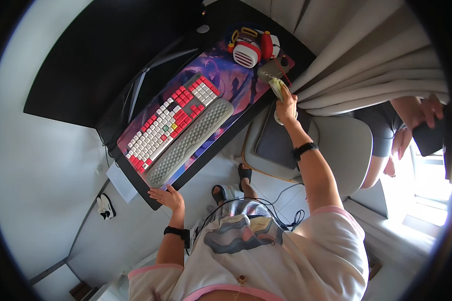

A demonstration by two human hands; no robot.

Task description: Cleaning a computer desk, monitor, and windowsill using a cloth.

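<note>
My right hand grips a crumpled yellowish-white cloth at the desk's front right edge, beside a quilted grey mouse wrist rest. Flat and empty, my left hand lies at the near left corner of the black desk. Between them a long quilted grey wrist rest lies along the front of a red and white keyboard. Both stand on a colourful desk mat. A red and white headset and a red and white speaker-like device stand at the mat's far right.
A large black monitor rises behind the keyboard on a metal stand. Grey chair with a dark cushion stands right of the desk, below curtains. Another person sits at the right. Black cables hang before my shirt.
</note>
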